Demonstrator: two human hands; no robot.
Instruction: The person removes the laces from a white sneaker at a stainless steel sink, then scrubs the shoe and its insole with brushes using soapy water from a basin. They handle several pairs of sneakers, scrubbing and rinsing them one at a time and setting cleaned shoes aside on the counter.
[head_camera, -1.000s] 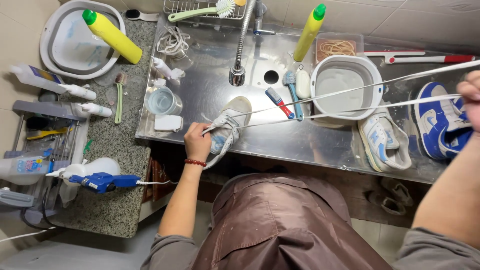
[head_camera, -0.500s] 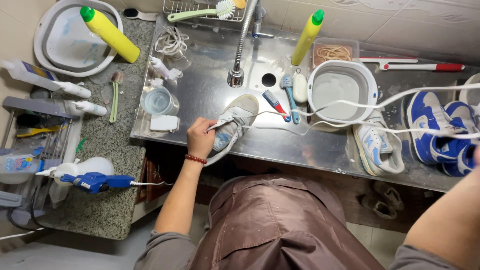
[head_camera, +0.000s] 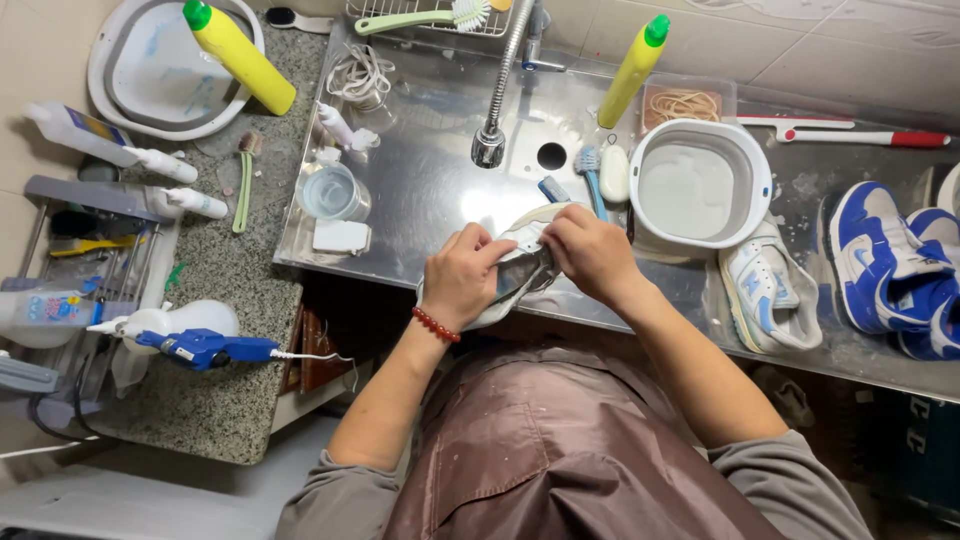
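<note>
Nearest to the camera is a brown apron (head_camera: 560, 450) over grey sleeves. Just beyond it, both hands meet on one light-coloured sneaker (head_camera: 520, 268) at the front edge of the steel sink counter (head_camera: 430, 190). The left hand (head_camera: 462, 276), with a red bead bracelet (head_camera: 436, 325) at the wrist, is closed around the sneaker's side and supports it. The right hand (head_camera: 592, 255) has its fingers curled and pressed on the top of the same sneaker; what the fingertips pinch there is hidden.

To the right, a white sneaker (head_camera: 770, 290) lies on the counter, and further right a blue and white pair (head_camera: 890, 265). Behind the hands stand a white round basin (head_camera: 700, 185), some small brushes (head_camera: 590, 170) and the tap (head_camera: 492, 140). At the far side stand two yellow bottles (head_camera: 630, 70) with green caps; the other one lies over a grey folding tub (head_camera: 130, 60) on the left.
</note>
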